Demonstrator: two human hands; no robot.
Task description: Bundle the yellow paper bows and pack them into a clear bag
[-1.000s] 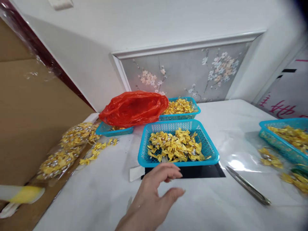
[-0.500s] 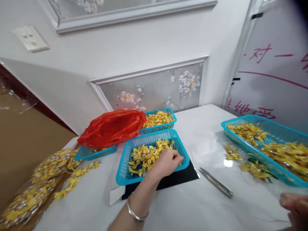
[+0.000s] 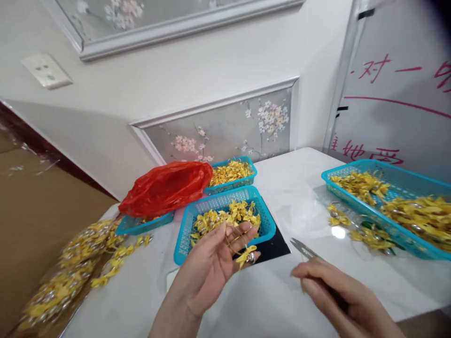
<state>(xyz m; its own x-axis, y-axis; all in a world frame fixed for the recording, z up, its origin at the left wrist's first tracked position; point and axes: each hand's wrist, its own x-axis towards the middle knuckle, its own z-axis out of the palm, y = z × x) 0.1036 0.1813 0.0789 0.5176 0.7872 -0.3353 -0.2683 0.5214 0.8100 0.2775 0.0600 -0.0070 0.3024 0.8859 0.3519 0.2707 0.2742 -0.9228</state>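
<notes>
Left grip [image 3: 214,260] spread, palm up, yellow bow [image 3: 246,256] loose on fingertips | right grip [image 3: 334,293] curled over scissors [image 3: 303,249] | basket [image 3: 183,234] just behind | risk: unpinched bow may slide onto desk [image 3: 275,300]

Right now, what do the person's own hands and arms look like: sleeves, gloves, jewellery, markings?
Both are bare: no gloves and no sleeves in view. The left hand shows its palm, with the forearm bare down to the frame edge; no bracelet or watch shows on it. The right hand enters from the lower right, also uncovered. No rings, tattoos or markings are visible on either.
</notes>
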